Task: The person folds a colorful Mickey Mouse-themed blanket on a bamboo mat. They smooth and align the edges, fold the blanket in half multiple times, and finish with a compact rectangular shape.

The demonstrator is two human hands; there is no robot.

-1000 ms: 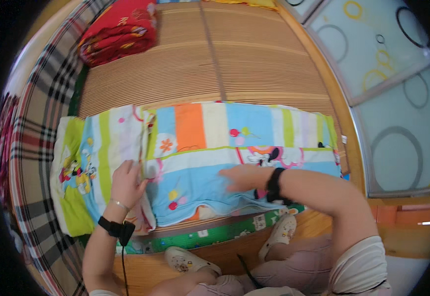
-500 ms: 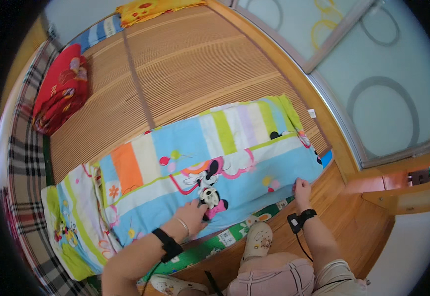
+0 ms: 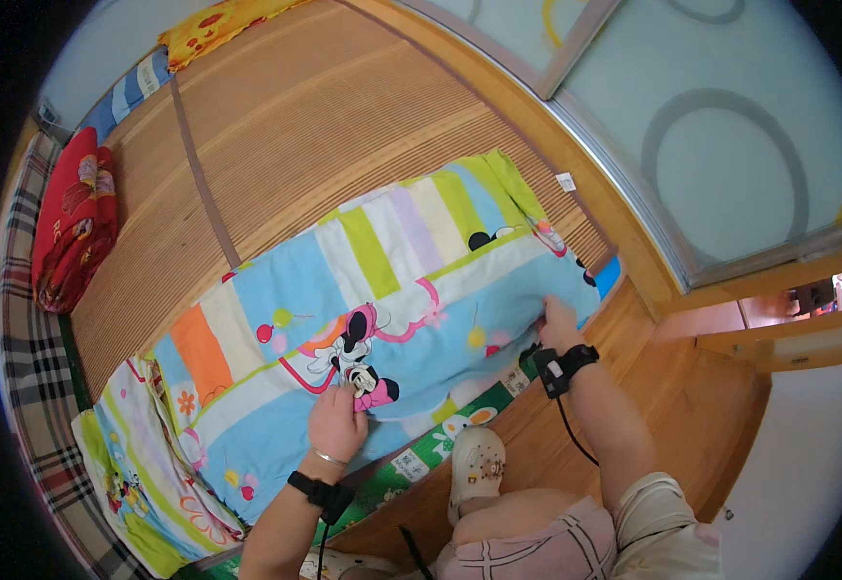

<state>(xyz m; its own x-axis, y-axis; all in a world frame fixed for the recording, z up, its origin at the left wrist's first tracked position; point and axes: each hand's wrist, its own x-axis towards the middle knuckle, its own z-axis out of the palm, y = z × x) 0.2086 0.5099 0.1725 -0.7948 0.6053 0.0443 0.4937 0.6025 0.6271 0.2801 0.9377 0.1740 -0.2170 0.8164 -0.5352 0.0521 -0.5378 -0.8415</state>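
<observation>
A folded quilt (image 3: 421, 333) in blue, green, white and orange stripes with a cartoon mouse print lies across the near end of the bed. My left hand (image 3: 337, 422) is closed at its near side, fingers pinching the fabric just beside the mouse's head. Farther right, my right hand (image 3: 558, 326) is closed on the near edge close to the right corner; its fingertips are partly hidden. Between the two hands the cloth shows soft creases. At the left, a part of the quilt (image 3: 145, 464) lies bunched with a folded seam.
A bamboo mat (image 3: 315, 126) covers the bed. A rolled red blanket (image 3: 78, 217) rests against the plaid padding (image 3: 20, 358) on the left. A yellow pillow (image 3: 223, 29) lies at the far end. Sliding doors (image 3: 721, 164) stand at right; a green mat edge (image 3: 421, 464) shows below the quilt.
The whole view has shifted, so the bed sits farther left and up. Both hands stay at the quilt's near side; the right hand has moved slightly inward over the fabric.
</observation>
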